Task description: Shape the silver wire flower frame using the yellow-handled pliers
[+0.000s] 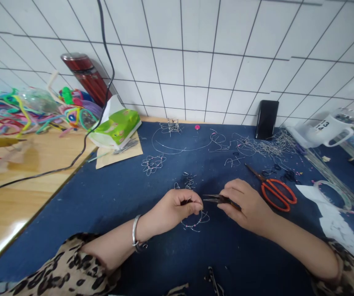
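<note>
My left hand (pixel 177 207) is closed in a pinch on a looped wire flower with small pink beads (pixel 197 221), which lies partly under it on the blue cloth (pixel 118 197). My right hand (pixel 244 203) grips thin dark pliers (pixel 215 199), whose tips point left toward the left fingertips. A silver bangle (pixel 135 234) sits on my left wrist. Both sleeves are leopard print.
Orange-handled scissors (pixel 275 191) lie just right of my right hand. Other wire flowers (pixel 153 163), a wire tangle (pixel 257 146), a black phone (pixel 267 119), a white mug (pixel 331 129), a green tissue pack (pixel 117 128), pipe cleaners (pixel 26 111) and a black cable (pixel 81 152) surround the work area.
</note>
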The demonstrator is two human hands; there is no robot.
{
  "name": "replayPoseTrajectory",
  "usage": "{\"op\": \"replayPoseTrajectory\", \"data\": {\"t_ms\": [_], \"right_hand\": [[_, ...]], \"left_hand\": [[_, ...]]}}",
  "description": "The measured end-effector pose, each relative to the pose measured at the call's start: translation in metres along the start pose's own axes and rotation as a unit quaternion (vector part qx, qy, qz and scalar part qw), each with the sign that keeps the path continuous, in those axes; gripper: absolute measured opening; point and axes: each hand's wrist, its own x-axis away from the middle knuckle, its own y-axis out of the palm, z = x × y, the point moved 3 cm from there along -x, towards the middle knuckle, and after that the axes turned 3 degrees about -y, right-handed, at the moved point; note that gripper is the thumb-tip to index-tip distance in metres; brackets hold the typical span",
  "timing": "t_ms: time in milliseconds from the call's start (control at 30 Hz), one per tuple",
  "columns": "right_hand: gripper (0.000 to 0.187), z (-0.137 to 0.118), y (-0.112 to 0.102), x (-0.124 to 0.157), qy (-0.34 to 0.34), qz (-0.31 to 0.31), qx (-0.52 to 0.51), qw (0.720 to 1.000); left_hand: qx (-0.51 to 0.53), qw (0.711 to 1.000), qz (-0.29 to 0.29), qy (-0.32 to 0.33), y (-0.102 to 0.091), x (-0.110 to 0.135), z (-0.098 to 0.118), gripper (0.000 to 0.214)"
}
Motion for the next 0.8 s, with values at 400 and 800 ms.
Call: {"op": "replayPoseTrajectory", "data": {"t_ms": [400, 800], "right_hand": [[0.02, -0.004, 0.011, 0.001, -0.01, -0.033, -0.066, 0.997], [0.019, 0.0, 0.004, 0.003, -0.066, 0.026, 0.09, 0.993]], "left_hand": [[-0.039, 0.999, 0.02, 0.024, 0.003, 0.002, 0.002, 0.014], [0.114, 0.991, -0.048, -0.044, 0.004, 0.002, -0.003, 0.016]]}}
